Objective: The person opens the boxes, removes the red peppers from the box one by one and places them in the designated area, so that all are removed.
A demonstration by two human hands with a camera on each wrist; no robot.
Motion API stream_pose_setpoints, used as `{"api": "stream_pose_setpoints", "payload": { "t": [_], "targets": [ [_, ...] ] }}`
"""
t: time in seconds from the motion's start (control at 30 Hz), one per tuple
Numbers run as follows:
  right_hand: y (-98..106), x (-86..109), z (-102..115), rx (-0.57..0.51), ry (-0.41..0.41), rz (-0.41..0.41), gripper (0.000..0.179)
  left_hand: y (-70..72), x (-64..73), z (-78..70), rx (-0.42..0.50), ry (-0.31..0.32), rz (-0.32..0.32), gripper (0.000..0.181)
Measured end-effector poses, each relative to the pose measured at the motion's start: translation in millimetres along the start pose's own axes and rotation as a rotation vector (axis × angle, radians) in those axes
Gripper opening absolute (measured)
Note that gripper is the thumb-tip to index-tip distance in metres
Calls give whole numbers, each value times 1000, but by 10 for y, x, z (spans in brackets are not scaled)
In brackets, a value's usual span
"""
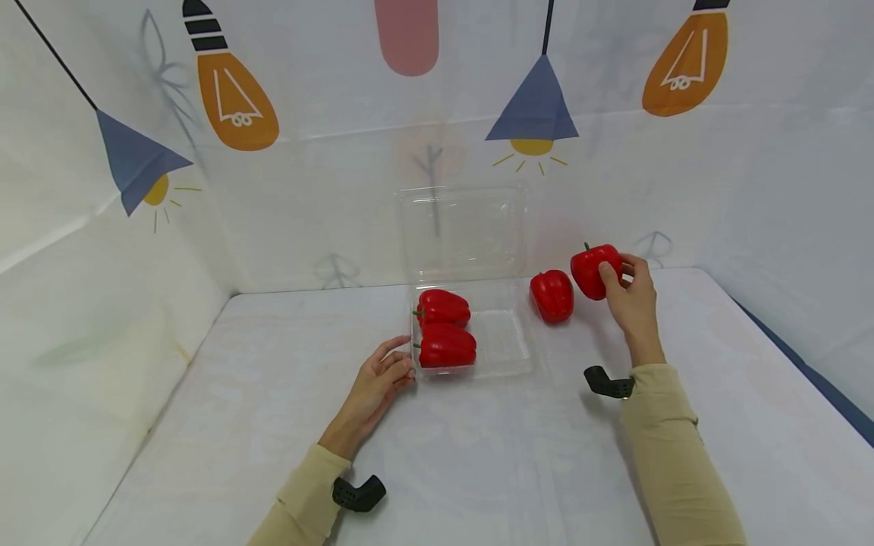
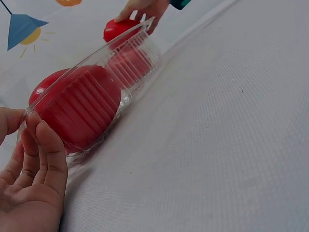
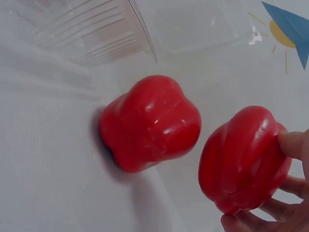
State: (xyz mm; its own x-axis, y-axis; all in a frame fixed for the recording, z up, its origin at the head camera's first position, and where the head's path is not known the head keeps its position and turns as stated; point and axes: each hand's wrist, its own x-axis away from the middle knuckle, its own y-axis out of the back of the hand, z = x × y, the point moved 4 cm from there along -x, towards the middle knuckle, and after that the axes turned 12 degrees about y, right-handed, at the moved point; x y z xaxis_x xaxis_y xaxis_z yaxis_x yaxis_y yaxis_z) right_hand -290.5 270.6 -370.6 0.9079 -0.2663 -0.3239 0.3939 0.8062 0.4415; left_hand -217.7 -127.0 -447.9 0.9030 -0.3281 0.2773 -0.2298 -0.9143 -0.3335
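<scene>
My right hand point(image 1: 633, 299) grips a red bell pepper point(image 1: 592, 271) by its side, thumb in front, raised above the table with its green stem up. Just left of it, another red bell pepper point(image 3: 149, 123) lies on the table beside a clear plastic container point(image 1: 501, 345). Inside the container's left half are two more peppers, one at the back point(image 1: 444, 307) and one at the front point(image 1: 447, 346), stems pointing left. At the container's left edge, my left hand point(image 1: 382, 379) pinches the rim between thumb and fingers, as the left wrist view shows.
The container's clear lid point(image 1: 464, 235) stands raised at the back, against a white curtain point(image 1: 328, 189) printed with lamps and bulbs. A white cloth covers the table point(image 1: 478, 455). Black camera mounts point(image 1: 359, 494) stick out from both wrists.
</scene>
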Motion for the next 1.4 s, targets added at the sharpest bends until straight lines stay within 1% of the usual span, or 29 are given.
{"api": "stream_pose_setpoints", "payload": {
  "t": [0.17, 0.27, 0.4, 0.6, 0.83, 0.97, 1.23, 1.4],
  "targets": [
    [20, -18, -66, -9, -32, -2, 63, 10, -8, 16, 6, 12, -8, 43],
    [23, -29, -107, -7, -42, -7, 63, 14, -12, 25, 21, 17, -2, 35],
    [8, -29, -170, 7, -69, 6, 63, 11, -17, 29, 31, 15, 12, 27],
    [-22, -36, -236, 22, -102, 14, 63, 10, -22, 31, 18, 23, 16, 22],
    [-36, -34, -284, 35, -136, 24, 65, 16, -24, 36, 9, 46, 6, 23],
    [-51, -25, -333, 50, -158, 37, 66, 17, -25, 39, 15, 47, 7, 24],
    [-81, -22, -424, 69, -176, 59, 68, 8, -21, 28, 60, 41, 45, 24],
    [-88, -26, -439, 64, -179, 60, 69, 12, -20, 27, 77, 58, 46, 25]
  ]
}}
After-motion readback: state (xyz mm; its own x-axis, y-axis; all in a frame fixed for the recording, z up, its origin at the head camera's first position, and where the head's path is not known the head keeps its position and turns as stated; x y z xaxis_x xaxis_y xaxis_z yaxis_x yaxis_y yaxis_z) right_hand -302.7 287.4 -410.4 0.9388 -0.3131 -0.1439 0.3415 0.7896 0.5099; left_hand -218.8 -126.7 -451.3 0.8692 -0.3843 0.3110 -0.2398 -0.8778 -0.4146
